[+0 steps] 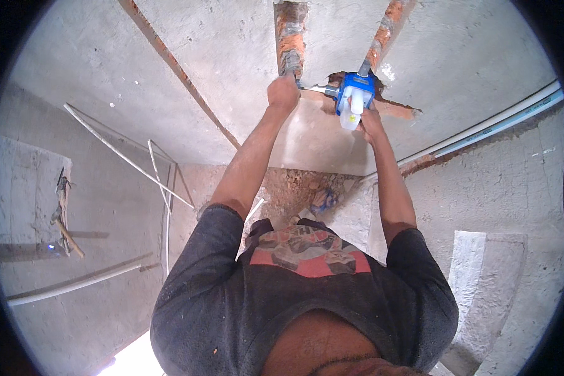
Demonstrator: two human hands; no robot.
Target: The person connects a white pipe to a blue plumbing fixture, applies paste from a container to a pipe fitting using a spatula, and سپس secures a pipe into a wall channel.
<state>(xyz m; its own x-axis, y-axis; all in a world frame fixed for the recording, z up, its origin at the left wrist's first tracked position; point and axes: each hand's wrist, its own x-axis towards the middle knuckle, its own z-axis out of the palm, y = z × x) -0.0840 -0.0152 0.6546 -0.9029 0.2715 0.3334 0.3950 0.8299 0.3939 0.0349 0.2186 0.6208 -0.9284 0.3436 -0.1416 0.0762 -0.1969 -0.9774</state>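
Observation:
My left hand (284, 94) is closed around a grey conduit end (292, 70) at the foot of the middle vertical chase. Beside it, a short pale pipe (318, 88) runs to a blue box (349, 84), which sits at a broken opening in the wall with a translucent white fitting (352, 113) in front. My right hand (366, 120) grips the box from its lower right, its fingers partly hidden behind the box and fitting. Another grey pipe (363, 66) enters the box from the chase above.
The plastered wall (213, 44) has cut chases. White and blue pipes (482, 130) run along the right. Loose white pipes (128, 156) lean at left near a hammer-like tool (69, 238). Rubble (294, 191) lies at the wall's base; a pale board (482, 282) is at lower right.

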